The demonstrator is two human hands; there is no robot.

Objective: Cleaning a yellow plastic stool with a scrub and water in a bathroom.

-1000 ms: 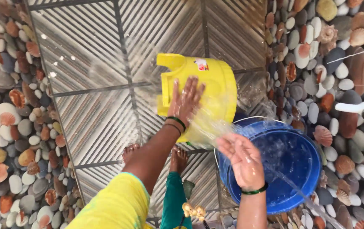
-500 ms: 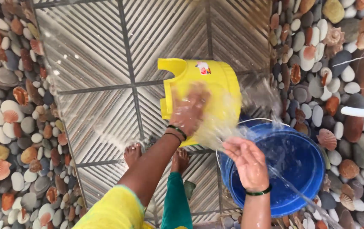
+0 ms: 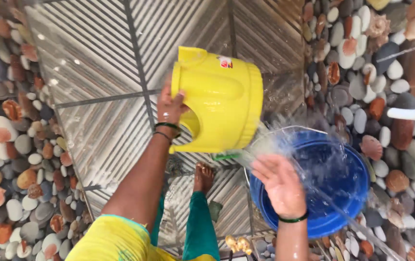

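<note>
A yellow plastic stool [image 3: 217,99] is tipped on its side above the wet tiled floor. My left hand [image 3: 170,107] grips its left edge near a leg, two dark bangles on the wrist. My right hand [image 3: 278,186] is open and cupped, palm up, over the rim of a blue bucket [image 3: 335,193] holding water. Water is splashing between my right hand and the underside of the stool. A thin stream of water runs down into the bucket at the lower right.
Ribbed grey floor tiles [image 3: 96,72] lie under the stool. Walls printed with pebbles and shells [image 3: 14,145] flank both sides. A white tap handle [image 3: 410,113] sticks out at the right. My bare foot [image 3: 204,177] stands beside the bucket.
My left hand has shifted from the stool's flat side to gripping its left edge, and the stool has lifted and turned. My right hand stays over the bucket, throwing water.
</note>
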